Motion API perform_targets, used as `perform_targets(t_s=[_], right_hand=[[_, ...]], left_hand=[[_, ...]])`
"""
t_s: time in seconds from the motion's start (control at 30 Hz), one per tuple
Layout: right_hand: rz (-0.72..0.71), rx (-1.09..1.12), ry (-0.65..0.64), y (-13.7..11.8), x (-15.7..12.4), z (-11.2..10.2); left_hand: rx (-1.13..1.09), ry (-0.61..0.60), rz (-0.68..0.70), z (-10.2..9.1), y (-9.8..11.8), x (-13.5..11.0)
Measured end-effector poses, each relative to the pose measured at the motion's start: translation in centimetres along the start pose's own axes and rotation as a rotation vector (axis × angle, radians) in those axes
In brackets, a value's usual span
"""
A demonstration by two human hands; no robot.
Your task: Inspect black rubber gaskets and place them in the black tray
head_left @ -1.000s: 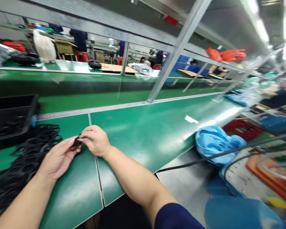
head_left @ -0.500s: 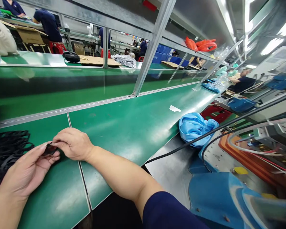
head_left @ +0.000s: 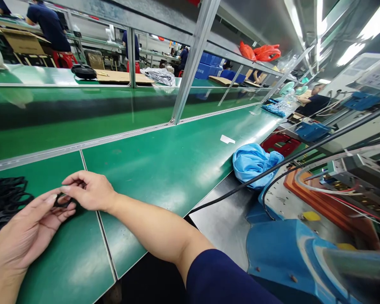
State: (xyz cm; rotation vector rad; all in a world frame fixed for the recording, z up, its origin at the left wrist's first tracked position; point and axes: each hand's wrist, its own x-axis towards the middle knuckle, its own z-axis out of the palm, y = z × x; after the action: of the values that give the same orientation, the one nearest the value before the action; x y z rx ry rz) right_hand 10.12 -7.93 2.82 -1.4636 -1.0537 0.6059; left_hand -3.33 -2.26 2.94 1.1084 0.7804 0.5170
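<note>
Both my hands meet over the green workbench at the lower left. My left hand lies palm up, its fingertips pinching a small black ring-shaped part. My right hand curls over the same black part from the right, thumb and fingers closed on it. A pile of black rubber rings lies just left of my hands, partly cut off by the frame's edge.
A crumpled blue cloth sits at the bench's right edge, with a black cable crossing it. A white scrap lies beyond. A blue machine stands at lower right. Other people work at benches behind.
The view has swung right and down, so my hands and the black pile sit further left in the picture. Both hands stay pinched on the small black part.
</note>
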Motion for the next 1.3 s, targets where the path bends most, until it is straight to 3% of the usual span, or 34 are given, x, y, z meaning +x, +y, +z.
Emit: perform_targets(t_s=[0.17, 0.37, 0.5, 0.8, 0.97, 1.1, 1.17, 1.3], right_hand=[[-0.182, -0.189, -0.028, 0.0, 0.2, -0.8], [-0.228, -0.319, -0.034, 0.2, 0.4, -0.7], [-0.266, -0.338, -0.066, 0.2, 0.4, -0.7], [-0.184, -0.185, -0.012, 0.1, 0.1, -0.5], [0.065, 0.004, -0.027, 1.3, 0.8, 0.3], [-0.023, -0.056, -0.067, 1.2, 1.0, 0.0], [-0.095, -0.170, -0.074, 0.9, 1.0, -0.2], [-0.124, -0.166, -0.136, 0.6, 0.5, -0.2]], left_hand=[[-0.035, 0.027, 0.087, 0.8, 0.5, -0.6], [-0.037, 0.026, 0.093, 1.3, 0.8, -1.0], [-0.095, 0.098, 0.134, 1.5, 0.7, -0.7], [-0.086, 0.085, 0.171, 1.3, 0.2, -0.5], [-0.075, 0.062, 0.158, 1.1, 0.1, -0.5], [-0.057, 0.059, 0.156, 1.0, 0.0, -0.5], [0.047, 0.146, 0.216, 1.1, -0.2, -0.5], [0.397, 0.516, 0.378, 1.2, -0.6, -0.6]])
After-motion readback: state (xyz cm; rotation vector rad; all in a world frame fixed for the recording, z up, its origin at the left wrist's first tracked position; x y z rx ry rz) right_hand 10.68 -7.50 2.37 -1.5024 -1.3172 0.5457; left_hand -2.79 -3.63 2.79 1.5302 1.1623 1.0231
